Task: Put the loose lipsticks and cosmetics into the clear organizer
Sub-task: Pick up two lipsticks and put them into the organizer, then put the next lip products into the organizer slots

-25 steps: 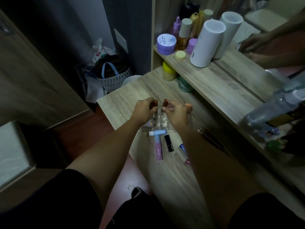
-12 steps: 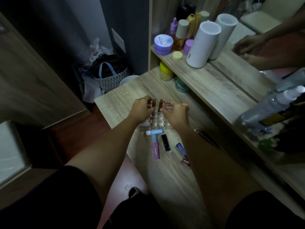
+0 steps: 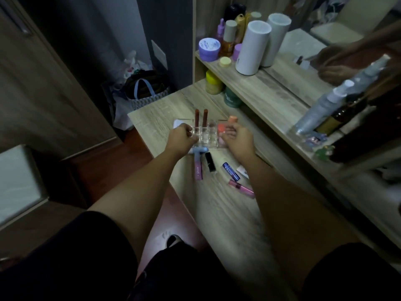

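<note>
Both hands empty – left hand loosely curled, right hand slack – beside organizer; next, the black lipstick, dropped upright into a free slot.

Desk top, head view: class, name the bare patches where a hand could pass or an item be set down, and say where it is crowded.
Free: the near desk between the forearms, below the pink tube; also the far-left corner behind the clear organizer. Crowded: just in front of the organizer, where the purple tube, black lipstick and blue stick lie, and the shelf around the white cylinder.
</note>
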